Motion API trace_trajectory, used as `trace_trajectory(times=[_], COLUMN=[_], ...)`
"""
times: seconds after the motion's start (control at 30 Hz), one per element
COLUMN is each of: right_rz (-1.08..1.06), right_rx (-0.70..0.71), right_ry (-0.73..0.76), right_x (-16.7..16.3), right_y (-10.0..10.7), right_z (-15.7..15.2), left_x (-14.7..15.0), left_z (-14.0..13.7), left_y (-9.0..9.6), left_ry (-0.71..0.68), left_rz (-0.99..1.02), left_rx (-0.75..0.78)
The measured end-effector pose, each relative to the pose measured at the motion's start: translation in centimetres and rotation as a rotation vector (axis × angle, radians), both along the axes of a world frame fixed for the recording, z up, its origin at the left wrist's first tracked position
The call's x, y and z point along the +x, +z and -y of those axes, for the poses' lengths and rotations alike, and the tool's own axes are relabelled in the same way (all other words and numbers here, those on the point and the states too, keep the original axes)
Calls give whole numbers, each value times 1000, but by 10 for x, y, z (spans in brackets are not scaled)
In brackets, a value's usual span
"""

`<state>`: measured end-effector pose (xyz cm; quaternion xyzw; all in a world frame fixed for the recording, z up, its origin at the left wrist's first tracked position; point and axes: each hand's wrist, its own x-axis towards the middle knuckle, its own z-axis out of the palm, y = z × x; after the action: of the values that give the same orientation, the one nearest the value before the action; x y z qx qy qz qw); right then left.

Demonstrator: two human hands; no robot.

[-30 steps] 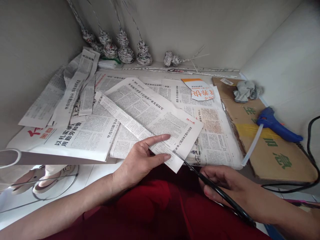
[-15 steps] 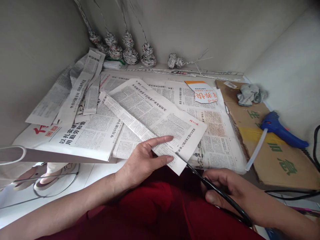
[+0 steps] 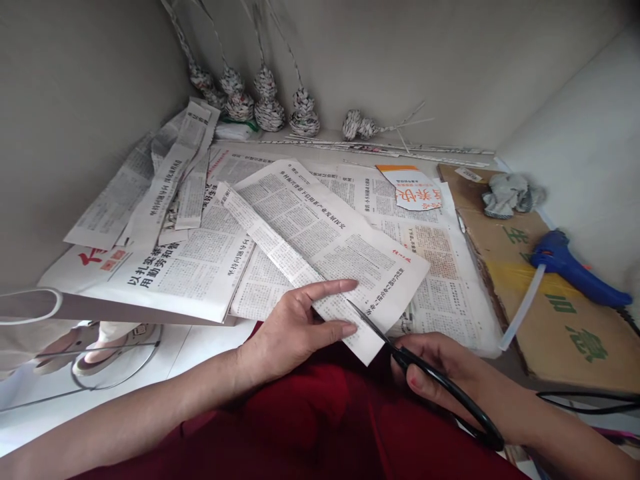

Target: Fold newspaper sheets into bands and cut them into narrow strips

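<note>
Paper-strewn table [image 3: 150, 313]: left hand [image 3: 295, 323] pinches newspaper sheet [image 3: 320, 227]; right hand's [image 3: 463, 367] fingers grip scissors [image 3: 425, 367] at sheet's near end. Advise: cut parallel to long edge.

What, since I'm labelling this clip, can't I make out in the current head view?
Head view, all items:
Left hand: some fingers, hidden beneath the newspaper sheet.
Scissors: the lower blade, covered by that sheet.
Right hand: how its fingers sit in the handles, blocked by the hand itself.
Sheet's fine print: too small to read.
Four woven paper pieces: stem tips, cut off by the top edge.
</note>
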<state>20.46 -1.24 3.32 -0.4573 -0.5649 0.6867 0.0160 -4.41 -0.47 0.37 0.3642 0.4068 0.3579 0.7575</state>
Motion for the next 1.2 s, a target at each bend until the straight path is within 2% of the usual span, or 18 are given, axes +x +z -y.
trace_trajectory(times=[0.2,0.33,0.4,0.5,0.57,0.83,1.07,1.2], right_rz=[51,66,74,86,68,100,217,263], right_rx=[-75,-53,-30,-5,10,120,151,113], right_ry=[-59,-62,-60,-51,-22,0,-58,-95], right_x=[3,4,4,6,8,1,-4,-5], right_y=[-1,-2,-1,0,0,8,9,7], right_z=[4,6,6,7,7,1,2,4], left_x=[0,0,-1,-6,-9,-10,-8,-8], left_z=[-1,-1,-2,-5,-7,-5,-3,-3], left_y=[1,1,1,0,1,2,0,1], left_ry=[-8,-16,36,184,220,106,52,73], left_rz=[12,-17,-62,-140,-170,-159,-170,-182], left_rx=[2,18,47,95,103,82,96,111])
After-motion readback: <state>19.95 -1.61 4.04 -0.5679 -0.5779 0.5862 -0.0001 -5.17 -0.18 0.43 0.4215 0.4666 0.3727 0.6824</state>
